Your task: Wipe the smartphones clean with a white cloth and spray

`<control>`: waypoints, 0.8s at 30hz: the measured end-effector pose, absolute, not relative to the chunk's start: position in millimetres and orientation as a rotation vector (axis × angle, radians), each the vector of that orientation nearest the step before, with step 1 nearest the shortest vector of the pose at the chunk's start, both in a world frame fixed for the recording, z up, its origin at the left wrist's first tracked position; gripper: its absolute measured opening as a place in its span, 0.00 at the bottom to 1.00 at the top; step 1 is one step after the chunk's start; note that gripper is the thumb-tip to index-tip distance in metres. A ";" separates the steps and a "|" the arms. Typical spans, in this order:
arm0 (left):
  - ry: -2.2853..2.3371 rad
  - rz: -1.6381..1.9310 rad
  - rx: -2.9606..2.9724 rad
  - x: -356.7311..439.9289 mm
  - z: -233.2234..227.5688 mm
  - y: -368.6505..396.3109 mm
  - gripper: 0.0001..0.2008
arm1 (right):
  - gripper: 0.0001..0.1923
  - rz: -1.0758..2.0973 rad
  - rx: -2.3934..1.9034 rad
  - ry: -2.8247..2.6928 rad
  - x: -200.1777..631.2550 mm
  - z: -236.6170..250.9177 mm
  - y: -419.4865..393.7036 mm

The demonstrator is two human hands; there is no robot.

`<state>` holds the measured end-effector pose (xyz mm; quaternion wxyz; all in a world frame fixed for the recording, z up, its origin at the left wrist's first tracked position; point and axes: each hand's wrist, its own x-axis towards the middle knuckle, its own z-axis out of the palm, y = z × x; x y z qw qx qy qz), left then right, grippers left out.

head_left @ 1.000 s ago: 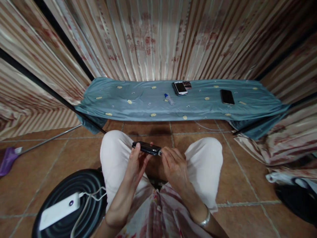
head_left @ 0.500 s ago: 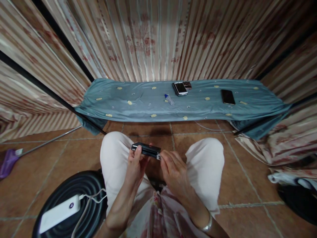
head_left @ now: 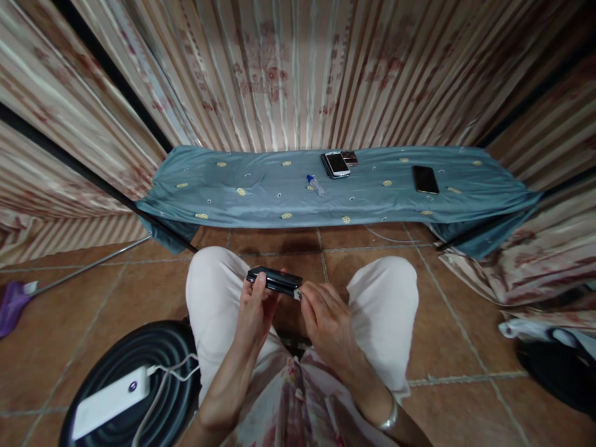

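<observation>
Between my knees, my left hand (head_left: 256, 301) holds a slim black phone-like device (head_left: 274, 280), edge toward me, with the thumb on its near side and fingers underneath. A dark lengthwise gap or groove shows along its edge. My right hand (head_left: 326, 310) is closed at the device's right end, fingertips pinched by a small silvery-white piece (head_left: 298, 294). Whether that piece belongs to the device or is separate, I cannot tell. On the cloth-covered bench ahead lie a white-framed phone (head_left: 337, 164) on a dark one, a small clear bottle with a blue cap (head_left: 315, 185), and a black phone (head_left: 425, 179).
A blue-green cloth (head_left: 261, 205) covers the low bench. A white power bank (head_left: 112, 402) with a cable rests on a black ribbed round stool (head_left: 172, 347) at my left. Black poles (head_left: 74, 155) stand before striped curtains (head_left: 279, 74). A purple-headed broom (head_left: 13, 304) lies far left.
The view has shifted very slightly. Both hands keep their hold at the black device, with hardly any visible movement.
</observation>
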<state>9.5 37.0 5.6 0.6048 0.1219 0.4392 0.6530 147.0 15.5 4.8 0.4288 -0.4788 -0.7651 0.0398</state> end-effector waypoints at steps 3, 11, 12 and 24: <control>1.000 1.497 0.290 10.1 8.1 35.0 0.22 | 0.11 0.111 -1.247 -1.893 150.4 1.0 20.0; 1.025 1.527 0.319 9.8 4.5 36.6 0.21 | 0.12 0.120 -1.206 -1.867 146.2 6.8 17.3; 1.028 1.539 0.316 9.6 3.0 37.0 0.21 | 0.12 0.122 -1.180 -1.862 144.5 8.8 15.4; 0.988 1.345 0.149 9.5 11.0 32.5 0.22 | 0.09 0.177 -1.229 -1.787 162.1 -14.8 32.5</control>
